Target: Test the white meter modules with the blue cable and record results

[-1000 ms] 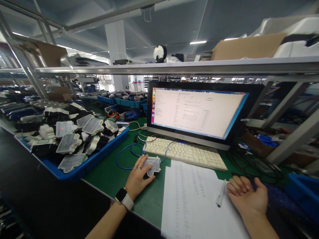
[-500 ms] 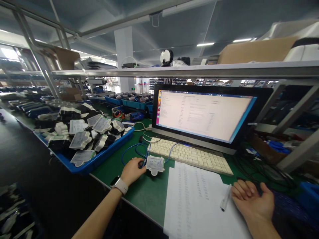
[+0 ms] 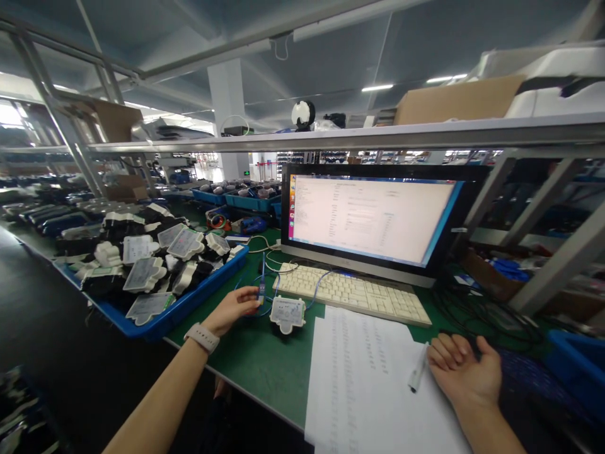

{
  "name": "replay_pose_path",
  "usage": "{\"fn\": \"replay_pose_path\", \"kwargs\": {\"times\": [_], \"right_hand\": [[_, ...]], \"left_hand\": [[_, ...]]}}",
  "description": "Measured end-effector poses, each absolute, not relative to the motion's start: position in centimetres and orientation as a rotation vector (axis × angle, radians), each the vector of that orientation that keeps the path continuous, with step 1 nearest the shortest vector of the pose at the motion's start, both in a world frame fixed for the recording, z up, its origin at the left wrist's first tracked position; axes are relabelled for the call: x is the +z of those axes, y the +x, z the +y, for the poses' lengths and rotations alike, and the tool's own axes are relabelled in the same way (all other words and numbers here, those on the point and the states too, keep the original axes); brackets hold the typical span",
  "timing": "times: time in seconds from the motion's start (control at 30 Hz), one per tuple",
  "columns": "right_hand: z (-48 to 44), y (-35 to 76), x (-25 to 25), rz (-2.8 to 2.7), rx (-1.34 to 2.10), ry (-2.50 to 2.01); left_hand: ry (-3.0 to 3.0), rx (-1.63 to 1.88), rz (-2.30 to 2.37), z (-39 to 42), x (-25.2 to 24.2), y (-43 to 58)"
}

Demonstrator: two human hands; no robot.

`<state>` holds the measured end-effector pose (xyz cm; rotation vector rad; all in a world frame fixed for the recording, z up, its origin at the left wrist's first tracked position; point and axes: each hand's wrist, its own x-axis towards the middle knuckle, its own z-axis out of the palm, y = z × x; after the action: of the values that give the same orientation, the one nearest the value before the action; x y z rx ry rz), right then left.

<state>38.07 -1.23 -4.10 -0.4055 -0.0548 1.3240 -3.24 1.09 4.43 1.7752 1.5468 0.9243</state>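
Note:
My left hand (image 3: 232,308) pinches the plug end of a blue cable (image 3: 261,288), held just left of a small white device (image 3: 287,313) that lies on the green bench (image 3: 255,362). The plug is clear of the device. My right hand (image 3: 466,371) rests palm down on a printed sheet of paper (image 3: 368,384), fingers loosely curled beside a white pen (image 3: 418,373). A white keyboard (image 3: 352,292) sits behind the device, below a lit monitor (image 3: 373,217).
A blue tray (image 3: 182,302) heaped with several white and black devices stands to the left. More blue trays (image 3: 246,200) sit farther back. Dark cables (image 3: 491,318) tangle right of the keyboard. A metal shelf (image 3: 378,135) carrying a cardboard box (image 3: 456,99) runs overhead.
My left hand came off the white device, took the blue cable's plug and drew it out to the left. My right hand stayed on the paper.

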Motion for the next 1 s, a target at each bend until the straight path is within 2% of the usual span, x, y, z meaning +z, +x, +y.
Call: {"fn": "replay_pose_path", "kwargs": {"times": [0.23,0.77,1.0], "right_hand": [[-1.3,37.9,-4.2,-0.072,1.323,-0.398],[-1.7,37.8,-3.5,-0.042,1.32,-0.434],[-2.1,38.6,-3.6,-0.126,1.216,-0.444]], "left_hand": [[1.826,1.205,1.337,0.7,4.6,-0.4],[1.844,1.283,1.265,1.7,2.2,0.8],[1.838,1.38,1.289,1.7,0.6,0.9]]}}
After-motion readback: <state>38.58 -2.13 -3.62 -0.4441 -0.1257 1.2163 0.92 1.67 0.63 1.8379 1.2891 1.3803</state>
